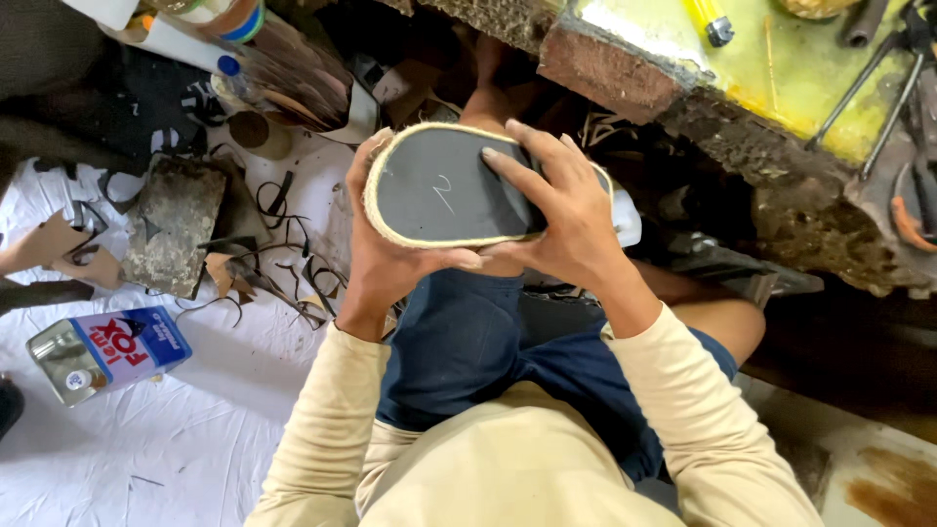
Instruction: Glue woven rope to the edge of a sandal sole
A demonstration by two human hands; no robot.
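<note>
I hold a shoe sole (439, 190) flat over my lap, its dark grey face up with a pale woven rope rim around the edge and a small chalk mark near the middle. My left hand (383, 263) grips it from below and behind, thumb lying along the near rim. My right hand (556, 210) rests on top of the right end, fingers spread across the dark face and thumb pressed to the near edge. Cream sleeves and dark blue shorts (468, 342) fill the bottom of the view.
A rectangular metal can (107, 353) lies on white cloth (146, 439) at left. A grey stone block (174, 224), leather scraps and dark strips litter the floor. A worn workbench (742, 88) with yellow top and tools stands at upper right. Bottles (210, 24) sit at the top left.
</note>
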